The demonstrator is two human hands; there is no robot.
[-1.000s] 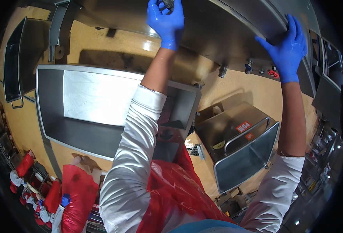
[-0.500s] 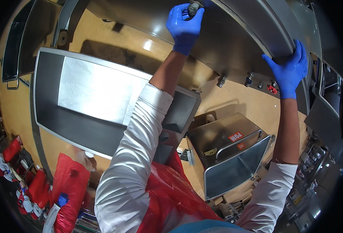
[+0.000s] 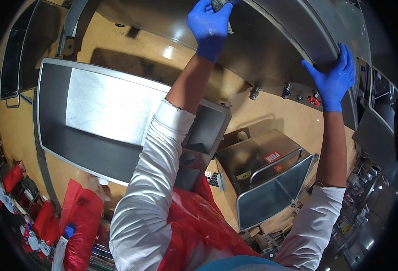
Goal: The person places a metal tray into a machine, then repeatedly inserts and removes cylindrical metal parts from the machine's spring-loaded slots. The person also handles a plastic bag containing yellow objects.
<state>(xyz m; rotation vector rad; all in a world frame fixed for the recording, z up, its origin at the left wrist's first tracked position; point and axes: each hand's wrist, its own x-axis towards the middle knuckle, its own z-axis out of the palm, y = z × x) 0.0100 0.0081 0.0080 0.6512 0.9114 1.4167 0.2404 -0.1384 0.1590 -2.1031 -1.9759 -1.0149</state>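
In a blue glove, my left hand (image 3: 208,28) pinches a crumpled grey scouring pad (image 3: 219,5) near the top of the view. The pad is at the side of a large stainless steel vessel (image 3: 262,54); fingers partly cover it. Whether it is a scouring pad or a wadded cloth is hard to tell. My right hand (image 3: 334,83), also gloved in blue, lies against the vessel's rounded rim at the right. Its thumb is spread from the fingers, and nothing is in it.
Below my left forearm stands a long steel table with a raised rim (image 3: 113,71). A steel bin cart (image 3: 248,158) with a handle is between my arms. Valves (image 3: 314,101), one red, project beneath the vessel. A person in a red apron (image 3: 79,212) is at lower left.
My left hand has moved slightly left and up along the vessel with the pad, and more of the pad shows below the fingers. My right hand stays on the rim.
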